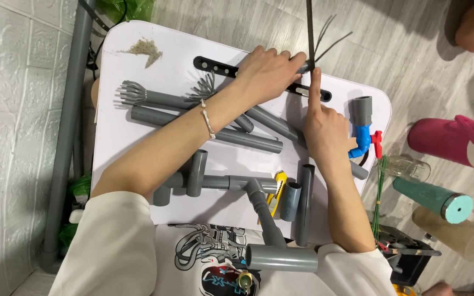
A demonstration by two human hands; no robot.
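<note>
My left hand [267, 71] lies closed over the end of a grey plastic pipe [274, 123] near the far edge of a white board [138, 137]. That pipe's end is cut into thin strips that fan upward [325, 33]. My right hand [325, 129] sits just right of it, index finger stretched up along a thin dark strip [310, 33] that rises out of view. A black flat bar with holes [218, 67] lies under both hands. A silver bracelet is on my left wrist.
Several grey pipes and elbow fittings cover the board, two with splayed cut ends [133, 92]. A grey and blue valve with a red handle [364, 129] lies at the right edge. A yellow tool [277, 186], sawdust pile [146, 50], teal bottle [434, 198] and pink bottle [456, 141] are around.
</note>
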